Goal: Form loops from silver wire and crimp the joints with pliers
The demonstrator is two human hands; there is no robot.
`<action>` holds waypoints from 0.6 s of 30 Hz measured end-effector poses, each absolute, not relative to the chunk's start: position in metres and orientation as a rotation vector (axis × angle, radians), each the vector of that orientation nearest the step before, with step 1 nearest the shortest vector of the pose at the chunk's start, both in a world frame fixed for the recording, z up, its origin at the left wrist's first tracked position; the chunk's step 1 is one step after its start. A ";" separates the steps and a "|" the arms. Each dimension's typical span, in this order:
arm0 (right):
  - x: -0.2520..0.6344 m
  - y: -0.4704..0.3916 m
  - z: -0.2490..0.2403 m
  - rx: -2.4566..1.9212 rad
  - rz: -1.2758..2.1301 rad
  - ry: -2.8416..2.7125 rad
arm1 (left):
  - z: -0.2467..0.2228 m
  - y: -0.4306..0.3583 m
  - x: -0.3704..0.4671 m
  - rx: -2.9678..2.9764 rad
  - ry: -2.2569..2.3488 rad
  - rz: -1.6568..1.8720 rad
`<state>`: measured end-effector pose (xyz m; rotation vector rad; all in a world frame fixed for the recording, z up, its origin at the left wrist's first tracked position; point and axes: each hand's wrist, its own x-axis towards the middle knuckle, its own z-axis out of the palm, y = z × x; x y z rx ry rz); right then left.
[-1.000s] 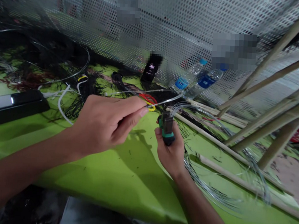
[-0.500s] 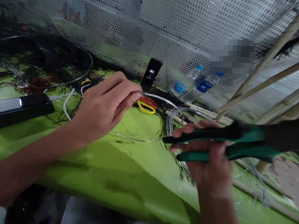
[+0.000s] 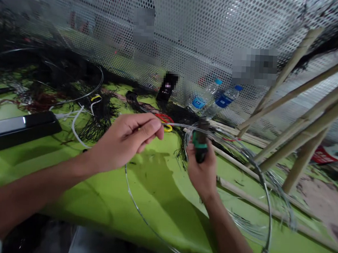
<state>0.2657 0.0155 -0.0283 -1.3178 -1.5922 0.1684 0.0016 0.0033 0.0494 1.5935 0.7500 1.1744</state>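
There, beyond the pliers (image 3: 201, 144): bottles (image 3: 198, 102), contents indistinct.

Thin wire (image 3: 180, 125) between left fingers (image 3: 151, 128)

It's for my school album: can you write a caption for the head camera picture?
A left hand pinches a thin wire; a right hand grips a green-and-black tool above a green table.

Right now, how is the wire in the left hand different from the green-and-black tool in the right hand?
The wire is thin and silvery, while the tool is thick, dark and partly green. The wire runs sideways in the picture, whereas the tool looks roughly upright. The left hand pinches the wire; the right hand wraps around the tool. Both are held in bare hands.
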 end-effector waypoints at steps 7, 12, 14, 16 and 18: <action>0.225 -0.015 -0.037 -1.255 0.086 -1.855 | 0.045 -0.006 0.009 1.636 0.775 1.208; 0.225 -0.012 -0.043 -1.296 -0.018 -1.796 | 0.043 -0.008 0.014 1.638 0.712 1.148; 0.226 -0.011 -0.044 -1.288 -0.048 -1.801 | 0.041 -0.009 0.016 1.614 0.696 1.125; 0.227 -0.011 -0.043 -1.286 -0.060 -1.798 | 0.039 -0.010 0.017 1.581 0.676 1.099; 0.228 -0.011 -0.043 -1.296 -0.055 -1.787 | 0.038 -0.010 0.017 1.549 0.650 1.068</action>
